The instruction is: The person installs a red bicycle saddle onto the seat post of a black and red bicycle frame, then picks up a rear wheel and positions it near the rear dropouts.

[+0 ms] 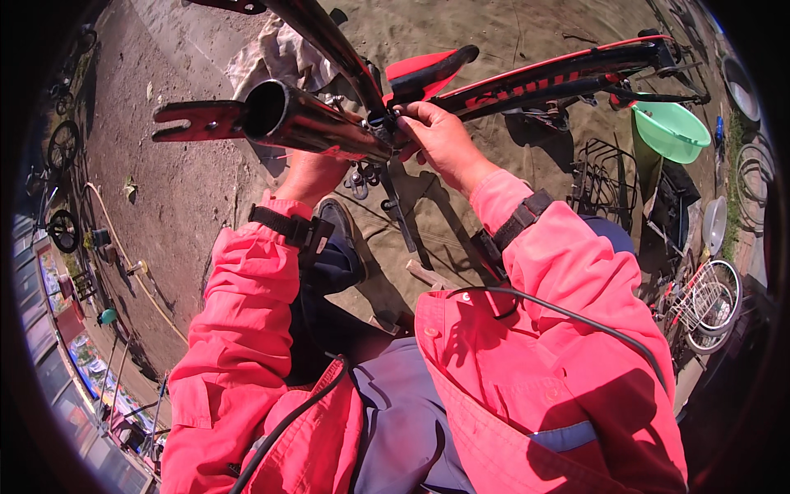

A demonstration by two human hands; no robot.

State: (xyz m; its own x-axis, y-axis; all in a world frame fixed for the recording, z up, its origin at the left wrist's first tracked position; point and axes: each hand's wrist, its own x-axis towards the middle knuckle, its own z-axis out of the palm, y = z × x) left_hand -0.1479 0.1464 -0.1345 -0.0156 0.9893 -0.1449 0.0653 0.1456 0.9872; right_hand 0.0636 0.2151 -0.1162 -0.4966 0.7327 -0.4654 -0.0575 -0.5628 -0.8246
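Observation:
In front of me is a black and red bicycle frame [321, 123], with a wide open-ended tube and a flat slotted end [197, 121] at its left. My left hand [317, 174] is under the wide tube, its fingers hidden behind it. At the joint where the tubes meet, my right hand [444, 146] has thumb and forefinger pinched together; what lies between them is too small to make out. Just beyond it is a red and black saddle-like piece [428, 74]. A long black section with red edging [543, 82] reaches away to the right.
On the ground at the right are a green basin [671, 132], a black wire rack [605, 177] and a small wheeled item [708, 306]. A crumpled pale cloth [284, 58] lies beyond the frame. My shoe [339, 239] is below it, near a wooden piece [429, 274]. Bicycles [63, 148] stand far left.

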